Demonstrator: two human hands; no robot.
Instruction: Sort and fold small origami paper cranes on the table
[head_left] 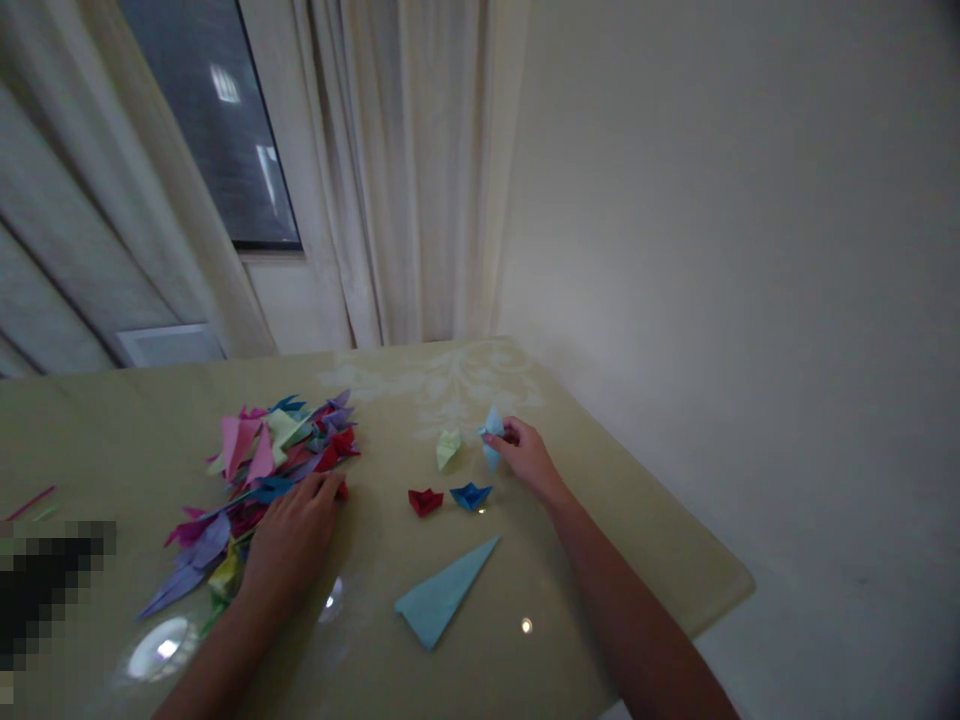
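Note:
My right hand (525,455) pinches a light blue folded paper piece (493,428) just above the table, near its far right side. My left hand (292,535) lies palm down with fingers stretched over the right edge of a heap of coloured folded papers (262,470). Between the hands sit a small red folded piece (425,500), a small dark blue one (470,495) and a pale green one (448,447). A larger light blue paper triangle (442,597) lies flat in front of them.
The glossy beige table (637,560) ends at a rounded corner on the right, beside a plain wall. Curtains (405,170) and a dark window (217,120) stand behind the far edge. A pink strip (30,503) lies at the far left.

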